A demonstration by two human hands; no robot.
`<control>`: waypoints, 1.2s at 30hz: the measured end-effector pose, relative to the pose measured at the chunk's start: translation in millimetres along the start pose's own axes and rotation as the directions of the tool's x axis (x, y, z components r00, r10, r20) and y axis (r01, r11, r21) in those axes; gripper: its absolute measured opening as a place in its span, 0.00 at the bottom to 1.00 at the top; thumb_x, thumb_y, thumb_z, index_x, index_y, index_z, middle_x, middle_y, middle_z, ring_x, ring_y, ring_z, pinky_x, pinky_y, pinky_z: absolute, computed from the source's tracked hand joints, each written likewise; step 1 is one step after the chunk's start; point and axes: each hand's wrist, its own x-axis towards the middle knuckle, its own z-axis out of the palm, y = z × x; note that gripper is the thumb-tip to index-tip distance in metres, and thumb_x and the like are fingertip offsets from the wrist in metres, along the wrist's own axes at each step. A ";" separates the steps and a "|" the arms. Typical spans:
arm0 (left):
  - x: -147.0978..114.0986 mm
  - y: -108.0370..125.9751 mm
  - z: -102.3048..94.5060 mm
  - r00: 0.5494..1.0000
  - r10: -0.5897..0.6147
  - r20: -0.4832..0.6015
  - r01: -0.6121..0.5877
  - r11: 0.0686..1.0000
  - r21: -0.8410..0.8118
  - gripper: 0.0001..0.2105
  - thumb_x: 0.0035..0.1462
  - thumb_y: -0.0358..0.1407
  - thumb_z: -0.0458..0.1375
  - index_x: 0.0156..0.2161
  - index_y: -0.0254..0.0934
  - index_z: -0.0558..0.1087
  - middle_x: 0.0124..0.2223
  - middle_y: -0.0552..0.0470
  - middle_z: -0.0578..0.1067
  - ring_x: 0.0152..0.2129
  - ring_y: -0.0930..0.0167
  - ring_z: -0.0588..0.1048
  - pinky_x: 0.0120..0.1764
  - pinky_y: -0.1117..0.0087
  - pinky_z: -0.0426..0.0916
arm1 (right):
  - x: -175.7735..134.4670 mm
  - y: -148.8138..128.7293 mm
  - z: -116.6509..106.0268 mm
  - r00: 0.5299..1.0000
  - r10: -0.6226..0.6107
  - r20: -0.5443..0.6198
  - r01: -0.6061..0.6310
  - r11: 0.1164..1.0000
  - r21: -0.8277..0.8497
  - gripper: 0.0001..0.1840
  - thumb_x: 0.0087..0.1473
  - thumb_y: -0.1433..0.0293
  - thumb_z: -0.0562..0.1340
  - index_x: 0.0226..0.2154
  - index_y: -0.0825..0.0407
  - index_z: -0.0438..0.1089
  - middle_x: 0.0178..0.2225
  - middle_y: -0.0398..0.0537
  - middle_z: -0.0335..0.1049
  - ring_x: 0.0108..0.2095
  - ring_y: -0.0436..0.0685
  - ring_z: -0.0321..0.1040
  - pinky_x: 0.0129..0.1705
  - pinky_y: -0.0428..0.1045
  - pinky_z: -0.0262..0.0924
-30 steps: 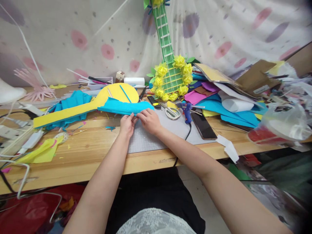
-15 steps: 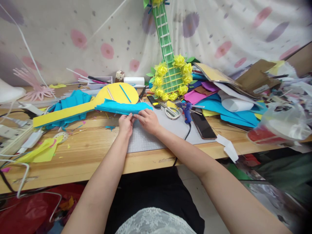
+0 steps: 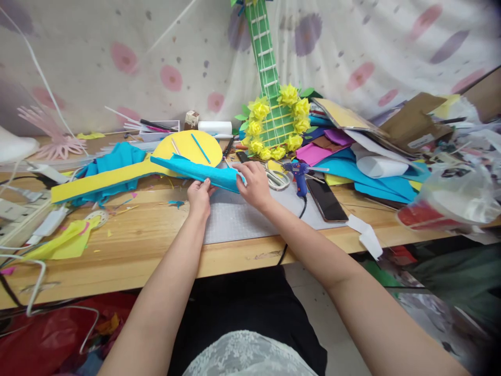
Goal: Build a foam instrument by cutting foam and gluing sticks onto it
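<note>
A long folded strip of blue crepe paper point(image 3: 191, 169) is held in front of me, its right end tilted down toward me. My left hand point(image 3: 200, 198) pinches its lower edge near the middle, thumb on top. My right hand point(image 3: 253, 184) grips its right end, fingers curled over the edge. Just behind the strip lies a yellow guitar-shaped cutout point(image 3: 164, 149) with a blue side edge; the strip covers part of its round body. A blue stick point(image 3: 201, 148) and a pale stick point(image 3: 175, 147) rest on that body.
A grey cutting mat point(image 3: 230, 224) lies under my hands. To its right are a blue glue gun point(image 3: 300, 180), scissors point(image 3: 278, 178) and a phone point(image 3: 325, 199). A green paper guitar point(image 3: 270, 83) with yellow flowers stands behind. Piled paper point(image 3: 376, 180) fills the right, a power strip point(image 3: 19, 222) the left.
My right hand has moved right and up to the strip's end, away from my left hand. The strip's right end has dropped toward me. My left hand has shifted slightly left.
</note>
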 end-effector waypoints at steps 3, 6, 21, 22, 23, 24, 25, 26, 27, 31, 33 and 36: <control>-1.1 -0.4 0.3 1.000 -0.011 0.026 0.011 1.000 -0.001 0.04 0.44 0.29 0.59 0.24 0.33 0.68 0.23 0.55 0.72 0.22 0.76 0.72 0.34 0.70 0.69 | -0.8 8.9 -3.3 0.996 0.084 -0.029 -0.083 0.996 0.026 0.17 0.54 0.72 0.50 0.45 0.54 0.66 0.39 0.53 0.64 0.41 0.59 0.56 0.43 0.53 0.50; -2.2 -0.5 0.4 0.999 -0.013 0.042 0.014 1.000 -0.009 0.04 0.43 0.30 0.60 0.25 0.33 0.68 0.24 0.54 0.73 0.22 0.76 0.72 0.35 0.69 0.69 | -3.9 12.1 -3.2 0.993 0.108 -0.041 -0.106 0.993 0.042 0.16 0.53 0.72 0.50 0.44 0.54 0.66 0.38 0.53 0.65 0.40 0.59 0.57 0.43 0.53 0.51; -3.3 0.8 -1.3 0.993 -0.021 0.112 0.017 0.999 0.030 0.08 0.41 0.34 0.63 0.25 0.32 0.69 0.23 0.54 0.72 0.20 0.76 0.71 0.32 0.70 0.70 | -3.0 24.9 12.1 0.771 0.534 0.347 -0.628 0.545 0.555 0.20 0.51 0.64 0.55 0.46 0.53 0.59 0.38 0.49 0.64 0.29 0.49 0.65 0.35 0.48 0.61; -4.0 1.5 -0.8 0.991 -0.025 0.130 0.022 0.999 0.031 0.08 0.41 0.34 0.63 0.25 0.32 0.69 0.22 0.54 0.72 0.19 0.76 0.71 0.32 0.70 0.70 | -1.5 25.0 10.6 0.711 0.544 0.446 -0.693 0.434 0.575 0.21 0.52 0.62 0.55 0.47 0.53 0.57 0.39 0.50 0.64 0.29 0.49 0.66 0.35 0.48 0.62; -4.9 2.2 -0.3 0.987 -0.034 0.154 0.029 0.999 0.032 0.08 0.41 0.34 0.63 0.25 0.32 0.70 0.22 0.54 0.72 0.19 0.76 0.72 0.32 0.70 0.70 | 0.2 24.3 8.5 0.655 0.532 0.536 -0.744 0.330 0.581 0.21 0.53 0.61 0.54 0.48 0.52 0.56 0.40 0.52 0.64 0.29 0.49 0.67 0.35 0.48 0.63; -5.8 2.9 0.1 0.982 -0.046 0.186 0.040 0.999 0.033 0.08 0.41 0.34 0.63 0.25 0.32 0.70 0.23 0.53 0.72 0.20 0.75 0.72 0.32 0.70 0.70 | 1.8 23.0 6.1 0.609 0.499 0.616 -0.780 0.240 0.577 0.22 0.54 0.60 0.53 0.49 0.52 0.56 0.41 0.53 0.65 0.31 0.50 0.67 0.35 0.49 0.63; -6.9 3.5 0.4 0.973 -0.062 0.224 0.055 0.998 0.038 0.08 0.41 0.35 0.64 0.25 0.32 0.70 0.23 0.53 0.73 0.20 0.74 0.73 0.32 0.69 0.70 | 3.3 21.2 3.7 0.573 0.453 0.683 -0.806 0.161 0.570 0.22 0.55 0.59 0.52 0.50 0.52 0.55 0.41 0.54 0.65 0.32 0.50 0.68 0.36 0.49 0.64; -8.0 4.0 0.5 0.960 -0.084 0.268 0.074 0.996 0.048 0.08 0.41 0.35 0.64 0.26 0.32 0.70 0.23 0.52 0.73 0.21 0.73 0.73 0.33 0.68 0.70 | 4.8 19.0 1.8 0.544 0.397 0.739 -0.825 0.093 0.558 0.24 0.56 0.57 0.51 0.50 0.52 0.55 0.41 0.55 0.66 0.33 0.52 0.69 0.37 0.50 0.64; -9.0 4.3 0.3 0.943 -0.107 0.316 0.092 0.994 0.062 0.09 0.41 0.35 0.64 0.26 0.32 0.71 0.24 0.51 0.73 0.22 0.72 0.74 0.33 0.68 0.70 | 6.1 16.6 0.6 0.521 0.337 0.784 -0.839 0.033 0.543 0.26 0.55 0.55 0.50 0.51 0.53 0.55 0.40 0.56 0.67 0.34 0.53 0.69 0.38 0.50 0.64; -11.6 5.0 -1.5 0.874 -0.176 0.454 0.126 0.982 0.140 0.10 0.40 0.37 0.64 0.28 0.33 0.72 0.26 0.49 0.75 0.26 0.68 0.75 0.31 0.68 0.70 | 10.5 7.0 5.0 0.465 0.128 0.876 -0.871 -0.109 0.479 0.31 0.54 0.50 0.47 0.52 0.54 0.56 0.35 0.54 0.71 0.34 0.55 0.70 0.38 0.52 0.65; -11.7 5.7 -2.2 0.856 -0.189 0.482 0.121 0.978 0.168 0.12 0.40 0.38 0.64 0.30 0.33 0.73 0.28 0.47 0.76 0.26 0.68 0.75 0.30 0.69 0.70 | 12.9 3.2 10.6 0.475 0.044 0.879 -0.870 -0.129 0.477 0.30 0.55 0.50 0.47 0.50 0.53 0.60 0.34 0.51 0.72 0.34 0.54 0.70 0.38 0.52 0.65; -10.6 7.2 -2.7 0.858 -0.188 0.477 0.114 0.977 0.179 0.13 0.38 0.39 0.65 0.30 0.33 0.73 0.28 0.47 0.76 0.25 0.69 0.75 0.27 0.71 0.70 | 17.7 0.3 17.2 0.521 -0.003 0.854 -0.847 -0.130 0.516 0.24 0.54 0.52 0.51 0.43 0.53 0.66 0.32 0.49 0.72 0.31 0.53 0.70 0.37 0.50 0.66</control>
